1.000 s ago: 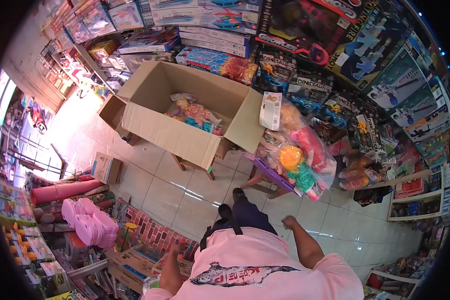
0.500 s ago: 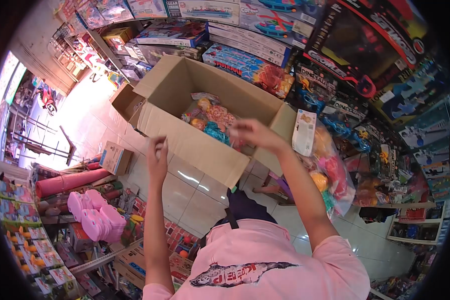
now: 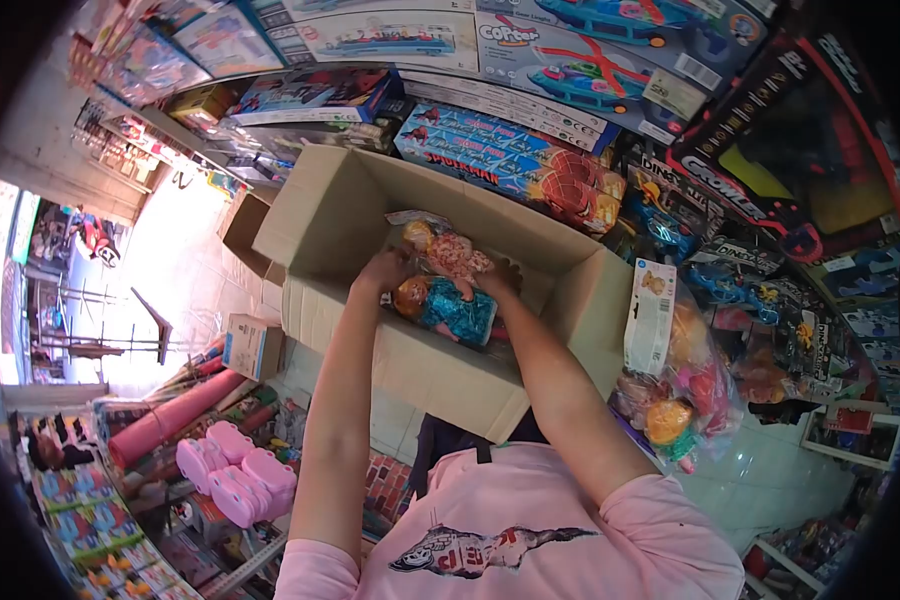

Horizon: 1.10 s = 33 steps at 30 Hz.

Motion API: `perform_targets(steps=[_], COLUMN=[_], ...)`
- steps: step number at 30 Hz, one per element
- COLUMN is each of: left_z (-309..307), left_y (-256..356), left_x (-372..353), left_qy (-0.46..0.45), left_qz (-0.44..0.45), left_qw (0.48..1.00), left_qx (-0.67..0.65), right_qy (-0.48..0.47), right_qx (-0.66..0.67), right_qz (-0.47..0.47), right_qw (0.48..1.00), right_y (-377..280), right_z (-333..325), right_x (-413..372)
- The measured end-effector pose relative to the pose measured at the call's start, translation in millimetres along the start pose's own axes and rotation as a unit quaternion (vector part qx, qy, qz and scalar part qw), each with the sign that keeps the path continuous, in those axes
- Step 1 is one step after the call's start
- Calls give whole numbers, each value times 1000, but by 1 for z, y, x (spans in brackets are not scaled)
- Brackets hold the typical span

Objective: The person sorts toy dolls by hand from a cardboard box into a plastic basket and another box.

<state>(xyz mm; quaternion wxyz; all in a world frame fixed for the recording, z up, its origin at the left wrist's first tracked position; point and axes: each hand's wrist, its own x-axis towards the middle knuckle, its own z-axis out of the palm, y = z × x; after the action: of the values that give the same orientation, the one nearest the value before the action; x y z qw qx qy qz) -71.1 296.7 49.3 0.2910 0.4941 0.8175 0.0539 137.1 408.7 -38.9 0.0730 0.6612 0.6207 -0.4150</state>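
Dolls [image 3: 460, 308] in open carton [image 3: 425, 360], between left hand [image 3: 384, 270] and right hand [image 3: 500, 277], grips too hidden to tell

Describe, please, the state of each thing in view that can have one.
Large carton: open at the top.
Blue-clad doll: lying in the carton.
Patterned-dress doll: lying beside it.
Left hand: at the dolls, grip unclear.
Right hand: at the dolls, grip unclear.
Bagged toys: inside clear plastic.
Pink roll: rolled up.
Spider-Man box: looks closed.
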Motion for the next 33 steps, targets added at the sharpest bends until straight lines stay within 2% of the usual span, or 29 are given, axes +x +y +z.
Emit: perform_targets(steps=[1, 2, 4, 6, 8, 9, 10, 11, 12, 14, 17, 21, 23, 25, 27, 28, 29, 30, 32, 33], left_z=[2, 4, 2, 4, 3, -2, -7, 0, 13, 39, 73, 112, 119, 104, 89, 88, 88, 88, 91, 98], left_y=[-5, -12, -26, -44, -47, -37, -31, -39, -45, -57, -84, -106, -116, -102, -81, -76, -77, -84, -95, -102], left_x=[9, 17, 36, 50, 62, 64, 69, 81, 85, 96, 109, 132, 129, 114, 102, 98, 96, 96, 100, 105], left_qy=[-63, -72, -149, -178, -212, -279, -342, -347, -331, -294, -240, -165, -153, -141, -125, -117, -120, -150, -179, -183], left_qz=[-25, -22, -83, -58, -32, 15, 61, 69, 86, 121, 173, 230, 245, 97, -52, -126, -123, -119, -113, -59], left_qw=[996, 995, 983, 980, 974, 955, 930, 927, 930, 934, 934, 928, 924, 967, 984, 982, 982, 979, 976, 973], left_qx=[59, 62, 61, 66, 72, 97, 120, 122, 136, 164, 200, 242, 252, 189, 118, 82, 83, 64, 46, 129], right_qy=[12, 24, 41, 61, 73, 75, 67, 58, 63, -15, 45, 73, -102, -109, -112, -70, -28, -27, 85, 87], right_qx=[-10, -21, -18, -14, 77, 82, 69, 55, 56, 179, 211, 196, 326, 350, 372, 299, 222, 223, 263, 265], right_qz=[8, 17, 21, 23, -25, -13, -50, -87, -80, -123, -108, -63, 14, 46, 76, 53, 30, 33, -28, -26], right_qw=[1000, 999, 999, 998, 994, 994, 994, 993, 993, 976, 970, 976, 940, 929, 918, 950, 974, 974, 961, 960], right_y=[11, 22, 33, 43, 64, 72, 78, 85, 95, 111, 102, 107, 129, 103, 98, 112, 120, 115, 93, 94], right_z=[4, 8, 9, 12, 31, 37, 40, 42, 47, 57, 58, 73, 92, 63, 55, 72, 82, 81, 75, 76], right_x=[5, 10, 14, 27, 46, 49, 52, 55, 60, 68, 39, 52, 82, 54, 51, 65, 72, 61, 31, 31])
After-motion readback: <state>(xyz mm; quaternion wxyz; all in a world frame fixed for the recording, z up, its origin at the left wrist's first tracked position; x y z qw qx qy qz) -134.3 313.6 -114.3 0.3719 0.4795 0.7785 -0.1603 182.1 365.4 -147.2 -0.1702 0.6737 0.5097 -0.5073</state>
